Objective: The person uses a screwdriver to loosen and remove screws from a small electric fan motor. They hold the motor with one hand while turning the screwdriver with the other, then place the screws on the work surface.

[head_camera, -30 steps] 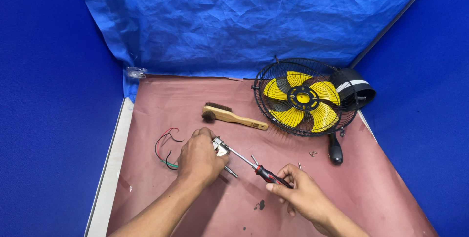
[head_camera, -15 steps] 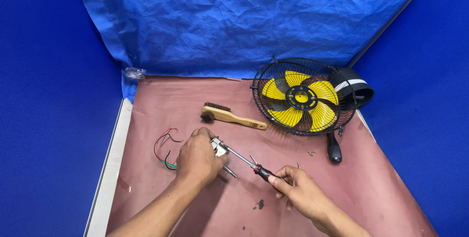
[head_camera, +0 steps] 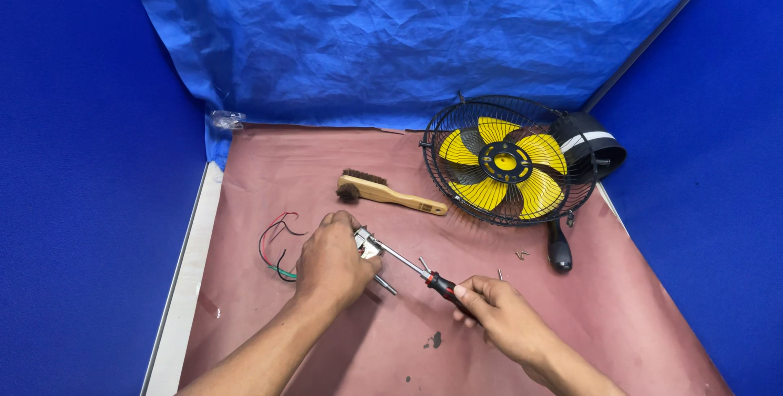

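Note:
My left hand (head_camera: 330,261) is closed over a small metal part (head_camera: 364,243) that rests on the brown mat (head_camera: 636,314). Red, black and green wires (head_camera: 275,251) trail out from under that hand to the left. My right hand (head_camera: 497,314) grips a screwdriver (head_camera: 408,265) by its red and black handle. The metal shaft points up and left, with its tip at the metal part. A short metal pin (head_camera: 385,285) lies just below the part.
A black wire-cage fan with yellow blades (head_camera: 506,163) stands at the back right. A wooden-handled brush (head_camera: 387,192) lies behind my hands. Small screws (head_camera: 520,255) and a black knob (head_camera: 559,249) lie near the fan. Blue tarp covers the walls.
My right hand and the screwdriver have shifted slightly left, toward the part. My left hand has stayed in place.

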